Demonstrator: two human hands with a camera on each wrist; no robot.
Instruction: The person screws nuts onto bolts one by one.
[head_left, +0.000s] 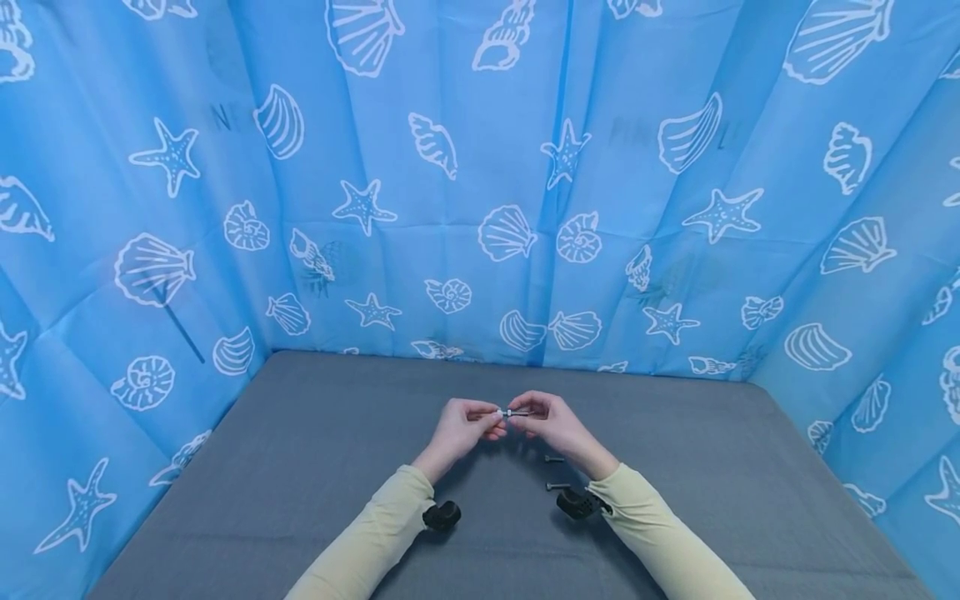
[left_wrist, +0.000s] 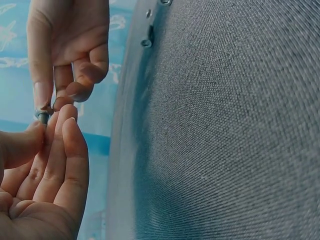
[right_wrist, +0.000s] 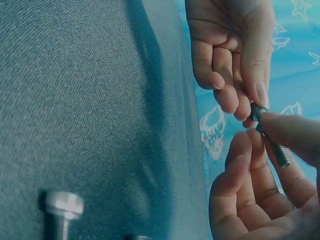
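Both hands meet above the table around one metal bolt, which has a threaded shaft. The left hand pinches the bolt's head end between thumb and fingers. From the other side, the right hand pinches the shaft with thumb and fingertips, and the threaded end sticks out past its thumb in the right wrist view. A small metal piece, perhaps a nut, sits around the shaft by the right fingertips, mostly hidden. Two loose bolts, one farther and one nearer, lie on the table below the right hand.
A grey cloth-covered table spreads under the hands. Blue curtain with white shell prints stands behind it and at both sides. Black wrist devices, left and right, hang at the sleeve cuffs.
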